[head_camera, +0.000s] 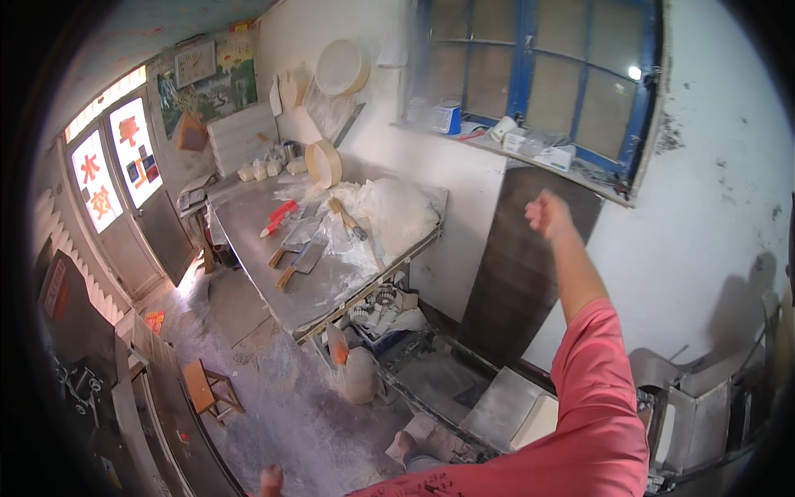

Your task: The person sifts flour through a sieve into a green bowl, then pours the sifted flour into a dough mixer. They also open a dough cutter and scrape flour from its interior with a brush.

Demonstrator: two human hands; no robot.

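Note:
My right hand is raised at the end of an outstretched arm in a pink sleeve. Its fingers are curled, and no object shows in them. Behind it a dark brown board leans against the white wall, below the windowsill. Only a small part of my left hand shows at the bottom edge, so its fingers cannot be made out. Ahead, a floury metal-topped table bears a large white heap, apparently flour. Cleavers, a brush and a red-wrapped object lie near the heap.
A round sieve stands at the table's back. Boxes line the sill of the blue-framed window. Beneath the table are a stuffed bag and a cluttered crate. A wooden stool stands left; metal equipment is at right.

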